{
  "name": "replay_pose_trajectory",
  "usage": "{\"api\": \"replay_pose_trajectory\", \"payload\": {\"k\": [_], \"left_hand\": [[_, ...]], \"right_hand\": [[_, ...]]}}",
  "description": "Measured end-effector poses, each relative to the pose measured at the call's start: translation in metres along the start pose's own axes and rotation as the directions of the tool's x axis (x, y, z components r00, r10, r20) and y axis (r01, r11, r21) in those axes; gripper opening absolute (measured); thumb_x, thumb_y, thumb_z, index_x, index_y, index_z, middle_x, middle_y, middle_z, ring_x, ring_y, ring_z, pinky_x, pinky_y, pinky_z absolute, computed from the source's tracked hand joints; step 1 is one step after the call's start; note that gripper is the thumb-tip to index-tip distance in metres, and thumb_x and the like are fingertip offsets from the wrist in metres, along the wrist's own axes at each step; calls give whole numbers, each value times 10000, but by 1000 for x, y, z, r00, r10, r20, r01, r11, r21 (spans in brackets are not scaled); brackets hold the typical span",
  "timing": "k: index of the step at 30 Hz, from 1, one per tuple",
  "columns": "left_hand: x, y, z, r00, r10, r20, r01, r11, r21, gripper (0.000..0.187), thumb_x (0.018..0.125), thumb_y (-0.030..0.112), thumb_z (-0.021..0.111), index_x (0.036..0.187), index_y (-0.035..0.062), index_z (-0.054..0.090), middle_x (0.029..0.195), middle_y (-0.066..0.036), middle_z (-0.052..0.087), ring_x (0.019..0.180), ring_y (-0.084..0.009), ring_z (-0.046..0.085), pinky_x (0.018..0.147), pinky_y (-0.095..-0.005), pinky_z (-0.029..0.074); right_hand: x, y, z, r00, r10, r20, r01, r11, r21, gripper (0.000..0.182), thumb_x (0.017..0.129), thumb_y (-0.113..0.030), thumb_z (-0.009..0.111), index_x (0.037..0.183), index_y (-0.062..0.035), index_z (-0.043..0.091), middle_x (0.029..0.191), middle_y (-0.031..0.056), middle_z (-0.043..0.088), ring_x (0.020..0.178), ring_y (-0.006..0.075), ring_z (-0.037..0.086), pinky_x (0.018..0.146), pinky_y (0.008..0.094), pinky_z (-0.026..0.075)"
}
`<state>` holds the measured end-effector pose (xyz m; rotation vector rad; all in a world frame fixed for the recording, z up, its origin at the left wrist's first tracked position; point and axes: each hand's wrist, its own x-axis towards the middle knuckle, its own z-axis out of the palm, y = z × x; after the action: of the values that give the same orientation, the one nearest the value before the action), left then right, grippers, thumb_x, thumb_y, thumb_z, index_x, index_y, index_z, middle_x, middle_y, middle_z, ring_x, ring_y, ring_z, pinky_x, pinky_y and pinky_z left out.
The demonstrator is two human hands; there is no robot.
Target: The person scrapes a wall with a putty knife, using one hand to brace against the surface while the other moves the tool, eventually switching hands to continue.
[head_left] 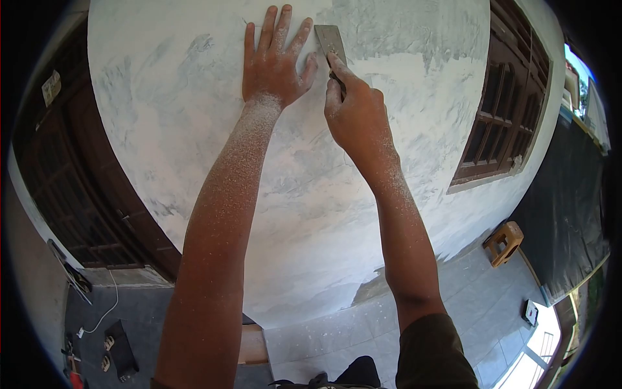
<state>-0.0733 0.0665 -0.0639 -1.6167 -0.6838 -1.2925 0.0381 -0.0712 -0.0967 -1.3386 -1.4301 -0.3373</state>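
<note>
My left hand (pixel 275 65) lies flat on the white and grey patchy wall (pixel 291 175), its fingers spread and dusted with white powder. Just to the right, my right hand (pixel 358 110) is closed round the handle of a putty knife (pixel 330 40). The knife's flat metal blade points up and rests at the wall, close beside the left fingertips. White dust also covers both forearms, more thickly the left one.
A dark wooden door (pixel 84 181) stands at left, a brown window (pixel 502 97) at right. On the floor are a wooden stool (pixel 504 243), a white cable (pixel 103 314), sandals (pixel 108 350) and a small white-and-black item (pixel 530 312). A dark sheet (pixel 564 201) hangs at far right.
</note>
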Motion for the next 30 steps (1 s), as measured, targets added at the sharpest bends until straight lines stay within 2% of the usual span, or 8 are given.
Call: {"api": "replay_pose_trajectory", "payload": {"k": [1,2,5,6,12,17,19,30], "left_hand": [[1,0,1,1000,-2,-4,2,1000,4,599,927,399,572,1464,142,502,1622,-157,290,1525,-311,210,1242,-556,117],[3,0,1,1000,-7,-11,7,1000,8,599,927,399,572,1464,142,502,1622,-157,290,1525,-311,210,1242,-556,117],[1,1,1,1000,-12,19,13,1000,-18,608,923,393,582,1470,145,494,1623,-156,291,1525,-309,212,1243,-554,113],[1,1,1,1000,-11,22,11,1000,-10,613,922,394,584,1474,147,489,1623,-156,291,1526,-310,208,1243,-553,110],[3,0,1,1000,-17,9,17,1000,-19,618,926,404,577,1481,149,481,1625,-151,289,1530,-305,196,1245,-546,109],[1,1,3,1000,-3,0,3,1000,17,617,928,405,579,1479,148,482,1628,-151,281,1530,-303,195,1245,-544,114],[-2,1,10,998,-20,-55,25,994,102,606,898,453,612,1470,285,504,1593,-73,371,1508,-260,258,1230,-551,148],[-2,4,5,1000,-21,-15,23,987,161,611,904,488,583,1473,281,500,1605,-76,351,1512,-264,246,1233,-554,125]], "right_hand": [[-5,3,3,999,30,36,-29,999,-12,401,990,-165,489,1369,-89,598,921,268,713,878,405,720,812,501,585],[-3,4,7,996,-69,-49,69,998,8,408,991,-165,489,1380,-91,587,908,268,713,863,406,721,800,490,589],[23,0,7,996,-56,-64,58,998,34,408,992,-156,489,1382,-77,581,890,266,712,859,403,724,791,481,592],[24,-4,7,993,-73,-91,76,997,33,404,989,-146,501,1376,-81,597,889,273,708,738,329,727,768,420,570],[-2,10,8,998,-44,-45,42,999,-27,403,982,-133,498,1367,-67,599,867,272,704,718,325,723,726,422,566],[22,1,1,997,-54,-57,55,998,12,407,990,-157,512,1382,-80,589,878,268,711,722,324,724,732,417,564],[10,5,4,996,-56,-65,56,998,-5,412,988,-158,510,1386,-84,586,883,270,709,717,327,720,731,417,562],[3,2,4,999,-34,-41,35,999,19,417,987,-155,509,1393,-95,582,975,287,706,847,384,728,811,436,560]]}}
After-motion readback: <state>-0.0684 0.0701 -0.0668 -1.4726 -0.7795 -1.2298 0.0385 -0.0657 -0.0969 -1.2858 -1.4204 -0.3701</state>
